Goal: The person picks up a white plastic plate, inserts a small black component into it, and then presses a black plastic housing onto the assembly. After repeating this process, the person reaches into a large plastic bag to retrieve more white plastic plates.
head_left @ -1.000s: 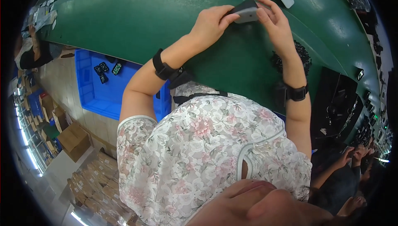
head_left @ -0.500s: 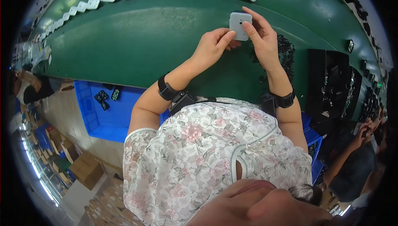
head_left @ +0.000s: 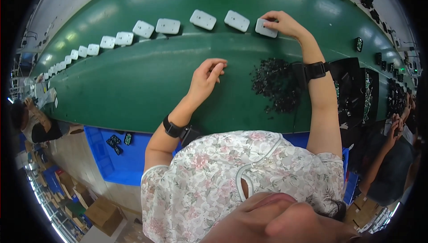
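Note:
At the right end of a curved row on the green table, my right hand (head_left: pixel 282 23) has its fingers closed on a white plastic housing (head_left: pixel 267 32). That rounded, box-like piece is at the table surface, partly covered by my fingers. My left hand (head_left: pixel 206 79) hovers over the table nearer to me, fingers curled together and thumb against them, with nothing visible in it. Similar white housings, such as the nearest one (head_left: pixel 236 20), stretch away to the left. A pile of small black parts (head_left: pixel 278 85) lies below my right hand, beside the right wrist strap.
Black bins (head_left: pixel 350 87) with small parts stand at the right, near a co-worker's arm (head_left: pixel 379 160). Several dark devices (head_left: pixel 359 44) lie along the table's right side. A blue crate (head_left: pixel 129 165) holding a few dark devices is below the front edge. Another person sits far left.
My right hand has carried the white housing from in front of me to the row's right end. My left hand has let go of it and moved left and nearer. The view has shifted.

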